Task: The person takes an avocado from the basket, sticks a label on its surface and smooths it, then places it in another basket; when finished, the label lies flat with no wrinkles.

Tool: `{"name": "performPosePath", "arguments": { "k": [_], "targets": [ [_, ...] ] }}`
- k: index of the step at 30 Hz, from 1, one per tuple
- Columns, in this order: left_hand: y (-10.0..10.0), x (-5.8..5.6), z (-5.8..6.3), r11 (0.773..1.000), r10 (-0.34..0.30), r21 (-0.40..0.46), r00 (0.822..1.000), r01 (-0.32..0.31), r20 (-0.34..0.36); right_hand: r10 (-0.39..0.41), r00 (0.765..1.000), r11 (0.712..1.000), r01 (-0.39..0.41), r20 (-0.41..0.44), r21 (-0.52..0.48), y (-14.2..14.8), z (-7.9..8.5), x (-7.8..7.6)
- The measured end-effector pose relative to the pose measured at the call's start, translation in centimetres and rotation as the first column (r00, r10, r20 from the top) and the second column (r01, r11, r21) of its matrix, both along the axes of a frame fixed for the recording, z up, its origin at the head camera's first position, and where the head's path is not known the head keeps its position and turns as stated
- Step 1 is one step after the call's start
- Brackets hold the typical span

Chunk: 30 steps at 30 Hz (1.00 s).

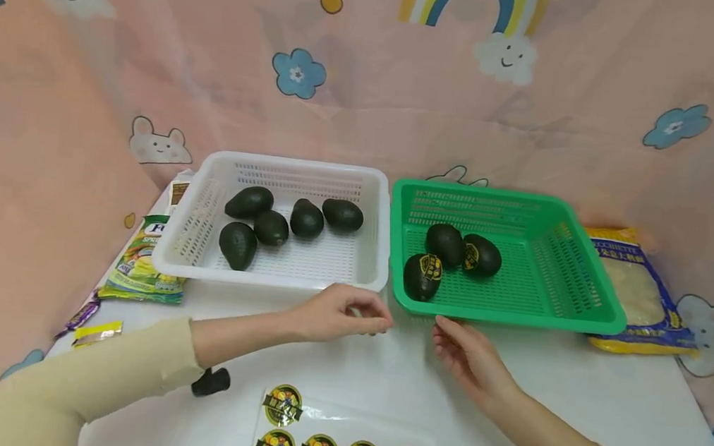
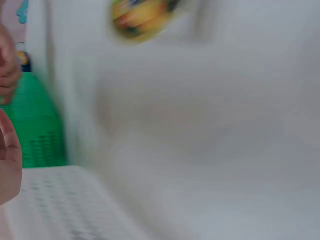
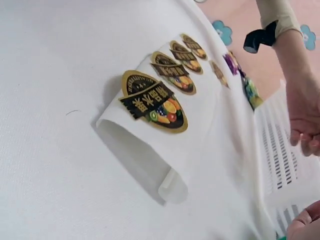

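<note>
My left hand (image 1: 345,314) hovers just in front of the white basket (image 1: 269,279), fingers loosely bent and nothing visible in them. At the front rim of the green basket (image 1: 514,318) are the fingertips of my right hand (image 1: 468,364), also relaxed, with no object showing. Several dark avocados (image 1: 238,244) lie inside the white basket. Three more sit in the green one; a front avocado (image 1: 415,281) and a right-hand avocado (image 1: 484,255) bear black-and-gold stickers. A sheet of round fruit stickers (image 3: 155,102) lies on the table, its edge curled up in the right wrist view.
Left of the white basket is a green snack bag (image 1: 145,268), with a purple wrapper (image 1: 83,314) and a yellow packet (image 1: 97,333) nearby. A blue-and-yellow bag (image 1: 638,290) stands against the green basket's right side. Patterned pink cloth (image 1: 371,61) hangs behind.
</note>
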State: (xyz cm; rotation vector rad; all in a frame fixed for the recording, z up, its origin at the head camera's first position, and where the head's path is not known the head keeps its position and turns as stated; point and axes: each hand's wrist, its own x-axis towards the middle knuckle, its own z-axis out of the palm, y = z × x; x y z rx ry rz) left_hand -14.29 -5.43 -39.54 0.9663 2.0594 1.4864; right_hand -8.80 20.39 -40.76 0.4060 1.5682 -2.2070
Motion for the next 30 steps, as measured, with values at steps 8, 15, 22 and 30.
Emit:
{"name": "performPosePath", "arguments": {
  "k": [8,15,22,30],
  "targets": [
    [-7.5,1.3,-4.4,0.952,0.292,0.016,0.92,-0.307,0.262,0.385,0.912,0.92,-0.368,-0.139,0.133,-5.2,3.7,-1.7],
    [-8.6,0.9,-4.5,0.859,0.435,0.029,0.76,-0.511,0.484,0.531,0.776,0.841,-0.435,-0.339,0.322,-11.3,10.1,-8.3],
    [-8.7,0.6,-4.6,0.829,0.45,0.051,0.72,-0.556,0.528,0.728,0.58,0.676,-0.52,-0.365,0.522,-16.4,11.9,-17.4],
    [-8.6,1.1,-4.2,0.824,0.474,0.017,0.708,-0.566,0.524,0.895,0.427,0.385,-0.598,-0.127,0.703,-20.7,8.2,-23.1]
  ]
}}
